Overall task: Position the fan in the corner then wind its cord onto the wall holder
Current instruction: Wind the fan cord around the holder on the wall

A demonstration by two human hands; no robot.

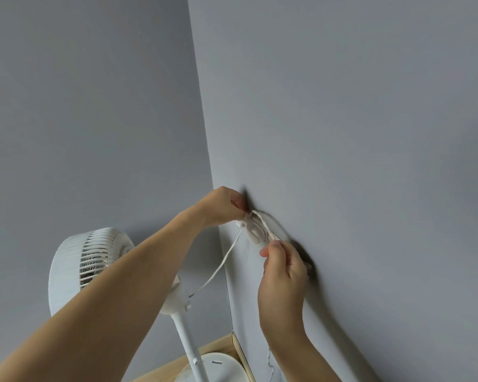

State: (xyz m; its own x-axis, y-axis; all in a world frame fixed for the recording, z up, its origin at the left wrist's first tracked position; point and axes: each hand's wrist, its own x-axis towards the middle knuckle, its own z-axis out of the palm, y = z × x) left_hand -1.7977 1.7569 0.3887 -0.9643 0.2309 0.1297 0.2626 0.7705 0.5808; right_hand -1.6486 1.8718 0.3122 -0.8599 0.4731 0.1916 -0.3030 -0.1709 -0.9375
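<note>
cord winding on the wall holder, fan already parked in the corner

so the fan (pixel 94 260) stands right in the corner where the two grey walls meet, its round base (pixel 218 368) on the wood floor, so that half looks done to me. the white cord (pixel 218 268) runs up from behind the fan head to the wall holder (pixel 255 230), which sits on the right-hand wall just past the corner.

left hand (pixel 221 206) is up at the top of the holder, fingertips pinched together on the loops there, probably pinning them so they don't slip off. right hand (pixel 283 274) is at the lower end, thumb and fingers closed on the cord, likely guiding the next turn around. a few loops are already on. a thin bit of cord dangles lower down by the wall, and i can't tell how much is left.
</note>
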